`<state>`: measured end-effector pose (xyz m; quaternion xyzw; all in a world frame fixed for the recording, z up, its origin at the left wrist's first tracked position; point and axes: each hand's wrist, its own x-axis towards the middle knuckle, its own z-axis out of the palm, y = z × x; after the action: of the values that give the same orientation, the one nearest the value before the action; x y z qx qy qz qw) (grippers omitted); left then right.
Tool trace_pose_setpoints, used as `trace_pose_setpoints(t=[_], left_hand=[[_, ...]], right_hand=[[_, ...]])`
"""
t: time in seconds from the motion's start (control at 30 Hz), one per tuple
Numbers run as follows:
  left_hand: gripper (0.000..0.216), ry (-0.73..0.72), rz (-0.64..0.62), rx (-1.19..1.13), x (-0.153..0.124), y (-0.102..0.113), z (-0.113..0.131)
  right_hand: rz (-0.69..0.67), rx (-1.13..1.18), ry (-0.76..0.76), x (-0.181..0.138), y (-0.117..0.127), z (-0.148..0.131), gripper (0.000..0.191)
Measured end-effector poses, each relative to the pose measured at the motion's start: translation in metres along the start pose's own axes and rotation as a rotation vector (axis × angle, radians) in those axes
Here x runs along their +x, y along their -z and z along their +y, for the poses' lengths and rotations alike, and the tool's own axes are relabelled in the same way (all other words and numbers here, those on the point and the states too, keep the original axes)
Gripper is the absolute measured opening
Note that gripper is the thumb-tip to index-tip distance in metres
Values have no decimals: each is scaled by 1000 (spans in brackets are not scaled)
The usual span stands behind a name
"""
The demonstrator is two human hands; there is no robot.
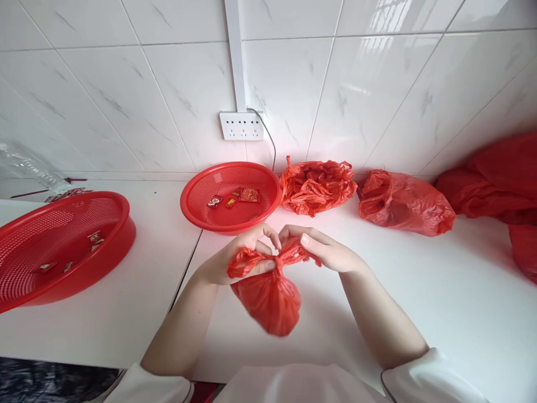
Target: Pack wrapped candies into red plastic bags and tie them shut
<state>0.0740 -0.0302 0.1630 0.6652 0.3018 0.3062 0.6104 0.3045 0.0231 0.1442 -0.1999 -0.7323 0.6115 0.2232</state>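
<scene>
A filled red plastic bag point(272, 302) hangs over the white table, its neck gathered into a knot. My left hand point(247, 254) is closed on the neck and the left end of the bag, thumb beside the knot. With its fingers curled, my right hand point(321, 246) grips the other end of the bag's top. What fills the bag is hidden. Just beyond my hands sits a round red plastic basket point(230, 226) with a few small wrapped packets point(249, 195) in it.
A larger red basket point(121, 224) with several small packets stands at left. Along the wall lie crumpled red bags point(316, 187), another red bag point(406, 201) and a red heap point(495, 173) at right. A power strip point(242, 126) with a cable is on the tiled wall.
</scene>
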Motion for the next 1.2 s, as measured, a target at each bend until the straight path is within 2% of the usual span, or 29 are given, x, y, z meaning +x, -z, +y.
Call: trace_pose_setpoints(t=[0.17,0.23,0.3,0.37,0.43,0.47,0.57,0.6,0.63,0.7,0.73,0.83,0.93,1.0,1.1,1.2], left_hand=[[27,-43,113,20,5,-5,-5],[28,-36,102,13,4,-2,-5],[24,-24,49,-12,2,2,-4],[20,-36,28,-26,0,5,-1],[20,-37,40,-10,-2,7,0],[23,-19,46,-1,-2,6,1],[29,24,26,5,1,3,-2],[28,11,24,10,2,1,-3],[27,-15,33,26,3,0,-5],[23,-82,74,91,5,-3,-8],[21,-121,111,146,6,-3,-9],[10,-315,301,462,7,-4,-10],[8,-564,488,954,7,-1,-8],[7,-657,572,1278,5,4,-5],[26,-630,625,1530,-2,16,-1],[33,-507,590,1464,-11,30,2]], right_hand=[[15,-110,56,3,-9,1,31],[38,-326,175,3,-5,0,27],[137,-671,304,0,4,0,21],[325,-964,365,-4,14,-1,15],[422,-1065,337,-9,21,-4,8],[394,-1035,316,-11,22,-6,10],[174,-747,295,-12,16,-10,48],[115,-639,291,-11,11,-11,54],[74,-557,278,-9,7,-11,50],[30,-467,234,-4,-2,-9,28],[22,-447,213,-2,-5,-7,27],[62,-423,197,3,-10,-2,38],[131,-472,187,3,-9,-2,40],[132,-542,161,1,-4,-5,42],[129,-671,105,-7,10,-11,42],[167,-742,41,-20,28,-16,43]])
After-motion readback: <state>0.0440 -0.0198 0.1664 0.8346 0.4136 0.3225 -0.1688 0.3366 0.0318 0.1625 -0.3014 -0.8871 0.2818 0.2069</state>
